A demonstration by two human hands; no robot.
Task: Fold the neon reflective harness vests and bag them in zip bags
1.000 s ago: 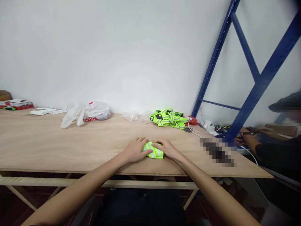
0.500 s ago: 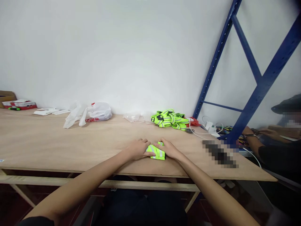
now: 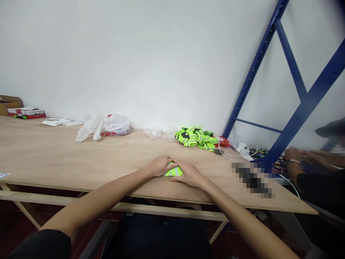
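A small folded bundle of yellow-green reflective strap (image 3: 174,170) lies on the wooden table (image 3: 115,158) near its front edge. My left hand (image 3: 161,166) is closed round its left side, thumb across the top. From the right, my right hand (image 3: 188,173) wraps the other side, and the fingertips of both hands meet above it. Much of the bundle is hidden under my fingers. Behind, close to the wall, sits a tangled pile of the same yellow-green straps (image 3: 195,137) with black buckles.
Along the wall are a white plastic bag (image 3: 117,125), a clear bag (image 3: 153,133), white sheets (image 3: 58,122) and a red-white box (image 3: 29,112). At right stand a blue metal frame (image 3: 291,118), white cables and a pixelated dark object (image 3: 253,180). A person's arm (image 3: 295,167) is beyond.
My right hand has moved left over the bundle, which now looks smaller and more covered. Both hands are closer together. The view has shifted slightly.
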